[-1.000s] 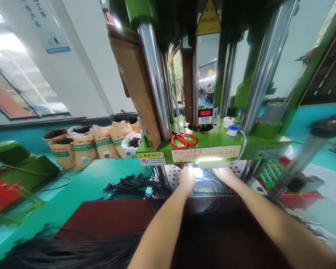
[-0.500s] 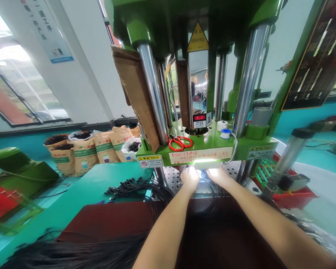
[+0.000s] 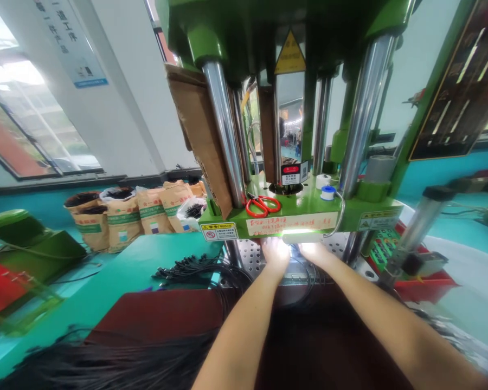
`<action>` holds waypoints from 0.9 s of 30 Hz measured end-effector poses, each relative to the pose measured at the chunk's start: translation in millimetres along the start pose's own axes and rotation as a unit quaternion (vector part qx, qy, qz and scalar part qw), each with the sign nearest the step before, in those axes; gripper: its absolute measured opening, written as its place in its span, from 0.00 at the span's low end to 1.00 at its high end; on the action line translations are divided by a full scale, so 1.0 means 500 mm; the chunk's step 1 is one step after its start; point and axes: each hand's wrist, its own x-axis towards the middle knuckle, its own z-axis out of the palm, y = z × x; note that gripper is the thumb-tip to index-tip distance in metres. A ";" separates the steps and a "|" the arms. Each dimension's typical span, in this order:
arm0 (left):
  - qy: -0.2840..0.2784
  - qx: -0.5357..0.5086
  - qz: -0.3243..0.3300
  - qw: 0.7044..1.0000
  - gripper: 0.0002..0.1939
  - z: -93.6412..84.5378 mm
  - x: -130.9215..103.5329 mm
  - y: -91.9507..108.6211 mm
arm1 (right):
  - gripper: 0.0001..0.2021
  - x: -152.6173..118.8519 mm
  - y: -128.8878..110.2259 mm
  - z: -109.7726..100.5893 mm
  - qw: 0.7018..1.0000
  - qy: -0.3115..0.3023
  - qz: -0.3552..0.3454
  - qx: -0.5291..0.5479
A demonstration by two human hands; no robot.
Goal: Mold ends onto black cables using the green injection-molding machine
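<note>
Both hands reach under the front edge of a green press [image 3: 301,208], close to a bright lamp [image 3: 302,237]. My left hand [image 3: 277,253] is over the metal plate; glare and the press edge hide its fingertips. A short gap to the right of it is my right hand [image 3: 315,252], its fingers also washed out by the light. Whether either hand holds something cannot be made out. Black cables [image 3: 309,279] come down over the plate's front edge between the forearms.
Red-handled scissors [image 3: 263,206] and a blue-rimmed spool [image 3: 327,193] lie on the press ledge. Bundled black cables [image 3: 191,269] rest on the green table [image 3: 146,254] at left. More cables [image 3: 146,357] cover the lower left. A red tray [image 3: 431,290] stands at right.
The view has shifted very slightly. Both hands remain under the press edge, with the left hand's fingers looking a little more spread.
</note>
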 end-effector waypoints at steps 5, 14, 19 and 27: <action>0.015 -0.038 -0.007 0.999 0.16 0.020 -0.016 0.032 | 0.08 0.004 -0.020 -0.009 1.000 -0.009 -0.009 0.010; 0.005 -0.065 -0.074 0.995 0.15 0.041 -0.004 0.015 | 0.06 -0.011 -0.039 -0.017 0.999 -0.014 -0.033 0.024; 0.015 -0.082 -0.076 0.994 0.15 0.045 -0.003 0.014 | 0.07 -0.006 -0.037 -0.018 0.998 -0.006 -0.046 0.031; 0.021 -0.070 -0.044 0.996 0.11 0.042 -0.005 0.000 | 0.11 0.006 -0.031 0.009 0.998 -0.015 -0.051 0.034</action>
